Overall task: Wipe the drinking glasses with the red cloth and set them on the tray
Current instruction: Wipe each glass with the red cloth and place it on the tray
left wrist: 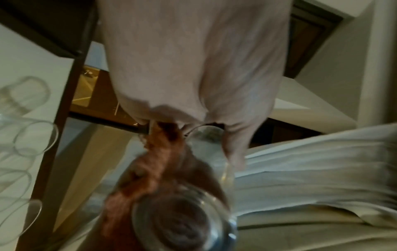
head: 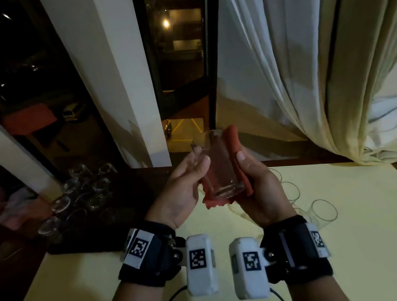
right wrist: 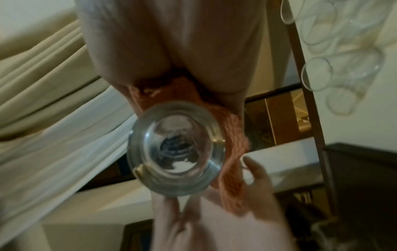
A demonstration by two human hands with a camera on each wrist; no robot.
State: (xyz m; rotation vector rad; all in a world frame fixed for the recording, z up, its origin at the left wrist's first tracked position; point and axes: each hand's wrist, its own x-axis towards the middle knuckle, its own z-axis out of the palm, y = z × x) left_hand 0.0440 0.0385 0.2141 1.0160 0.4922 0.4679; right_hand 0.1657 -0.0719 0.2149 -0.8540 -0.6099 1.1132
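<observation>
Above the table both hands hold one clear drinking glass (head: 219,167), its mouth pointing away from me. My left hand (head: 190,175) grips its left side, thumb on the bare wall. My right hand (head: 252,181) holds the red cloth (head: 234,139) wrapped round the glass's right side and back, thumb pressing on the cloth. In the right wrist view the thick glass base (right wrist: 176,152) faces the camera with the red cloth (right wrist: 234,135) beside it. The left wrist view shows the red cloth (left wrist: 161,161) bunched along the glass (left wrist: 182,225). The dark tray (head: 98,236) sits at the left, carrying several glasses (head: 83,187).
Several more glasses (head: 324,210) lie on the yellow tablecloth (head: 349,244) just right of my right hand. A pale curtain (head: 306,65) hangs down to the table's far right corner. A dark window (head: 179,66) and sill run behind the table.
</observation>
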